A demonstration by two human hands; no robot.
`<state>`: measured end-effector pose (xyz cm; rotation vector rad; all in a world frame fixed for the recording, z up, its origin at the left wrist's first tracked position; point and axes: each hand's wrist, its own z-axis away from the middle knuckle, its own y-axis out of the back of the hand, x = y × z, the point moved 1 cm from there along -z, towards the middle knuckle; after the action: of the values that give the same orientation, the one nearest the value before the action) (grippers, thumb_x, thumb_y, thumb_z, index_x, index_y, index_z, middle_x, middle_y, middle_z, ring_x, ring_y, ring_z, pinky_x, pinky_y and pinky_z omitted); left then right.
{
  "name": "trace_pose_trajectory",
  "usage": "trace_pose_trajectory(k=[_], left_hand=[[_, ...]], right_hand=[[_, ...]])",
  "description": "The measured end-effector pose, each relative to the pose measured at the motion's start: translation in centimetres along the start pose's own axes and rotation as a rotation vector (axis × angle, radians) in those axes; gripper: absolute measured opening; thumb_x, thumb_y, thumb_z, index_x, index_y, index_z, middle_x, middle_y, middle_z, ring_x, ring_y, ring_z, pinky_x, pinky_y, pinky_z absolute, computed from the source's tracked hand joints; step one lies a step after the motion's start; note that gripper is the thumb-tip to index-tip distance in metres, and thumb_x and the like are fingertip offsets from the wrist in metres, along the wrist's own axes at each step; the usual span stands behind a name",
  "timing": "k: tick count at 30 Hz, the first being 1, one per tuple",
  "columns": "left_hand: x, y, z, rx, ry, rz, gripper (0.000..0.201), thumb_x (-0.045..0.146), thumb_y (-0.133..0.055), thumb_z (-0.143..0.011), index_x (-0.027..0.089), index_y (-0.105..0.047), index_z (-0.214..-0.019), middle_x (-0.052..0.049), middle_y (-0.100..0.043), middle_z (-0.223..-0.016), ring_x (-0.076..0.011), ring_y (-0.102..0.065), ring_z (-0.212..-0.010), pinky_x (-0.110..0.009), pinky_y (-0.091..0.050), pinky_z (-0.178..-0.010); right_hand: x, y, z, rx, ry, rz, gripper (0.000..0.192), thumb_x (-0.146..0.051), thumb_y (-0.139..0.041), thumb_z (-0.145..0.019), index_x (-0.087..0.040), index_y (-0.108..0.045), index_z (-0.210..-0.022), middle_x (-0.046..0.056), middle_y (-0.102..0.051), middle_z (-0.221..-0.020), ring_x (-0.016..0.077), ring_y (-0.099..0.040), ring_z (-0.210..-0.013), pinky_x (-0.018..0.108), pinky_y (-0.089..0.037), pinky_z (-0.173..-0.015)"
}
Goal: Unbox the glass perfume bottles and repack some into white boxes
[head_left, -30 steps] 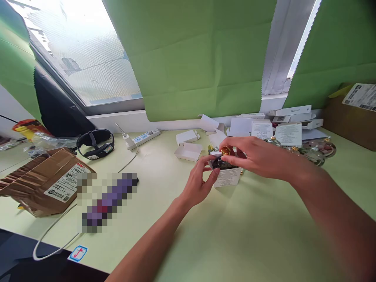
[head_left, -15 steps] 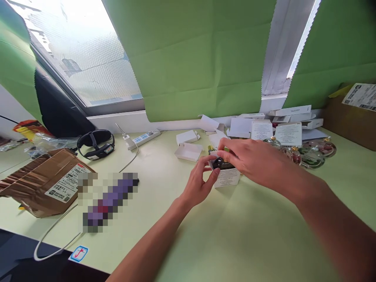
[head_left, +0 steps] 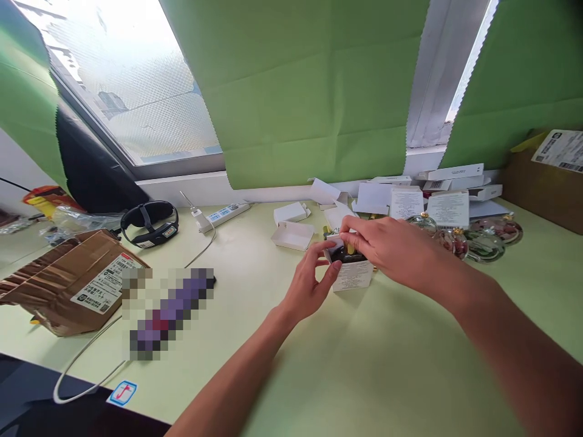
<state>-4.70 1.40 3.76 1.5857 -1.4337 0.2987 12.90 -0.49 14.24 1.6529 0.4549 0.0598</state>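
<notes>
A small white printed box (head_left: 353,276) stands on the table, its top open, with something dark and glossy (head_left: 344,255) inside. My left hand (head_left: 310,282) grips the box at its left side, fingers and thumb around the rim. Over the opening, my right hand (head_left: 380,243) has its thumb and fingertips pressed together near a gold-coloured piece (head_left: 350,249). What those fingertips pinch is mostly hidden. To the right, several round clear ornaments with gold tops (head_left: 485,246) lie beside my right forearm.
Opened white cartons (head_left: 294,235) and other white boxes (head_left: 449,208) lie along the windowsill. On the left are a brown package (head_left: 98,282), a black headset (head_left: 149,224), a power strip (head_left: 228,212) and a cable. A cardboard box (head_left: 549,188) stands at the far right.
My right fingertips have shifted slightly over the box opening, and more of the gold piece and dark contents shows. My left hand and the box stay in place.
</notes>
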Motion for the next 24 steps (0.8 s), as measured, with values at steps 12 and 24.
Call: trace_pose_trajectory(k=[12,24], left_hand=[[0.10,0.02,0.00,0.001,-0.005,0.013,0.033,0.033,-0.049,-0.096,0.027,-0.045,-0.128,-0.008,-0.057,-0.122,-0.0162,-0.059,-0.102,-0.036,-0.055,-0.089],[-0.11,-0.09,0.08,-0.005,0.011,0.019,0.034,0.033,-0.049,-0.096,0.026,-0.044,-0.128,-0.008,-0.060,-0.117,-0.0152,-0.060,-0.100,-0.037,-0.055,-0.091]], right_hand=[[0.08,-0.42,-0.19,-0.021,-0.021,0.012,0.023,-0.039,-0.035,-0.096,-0.028,-0.056,-0.096,0.000,-0.064,-0.065,0.0179,-0.055,-0.059,0.026,-0.027,-0.052],[0.33,-0.85,-0.26,-0.056,0.008,-0.033,0.027,-0.041,-0.034,-0.098,-0.026,-0.054,-0.087,0.000,-0.062,-0.065,0.0161,-0.051,-0.058,0.025,-0.025,-0.050]])
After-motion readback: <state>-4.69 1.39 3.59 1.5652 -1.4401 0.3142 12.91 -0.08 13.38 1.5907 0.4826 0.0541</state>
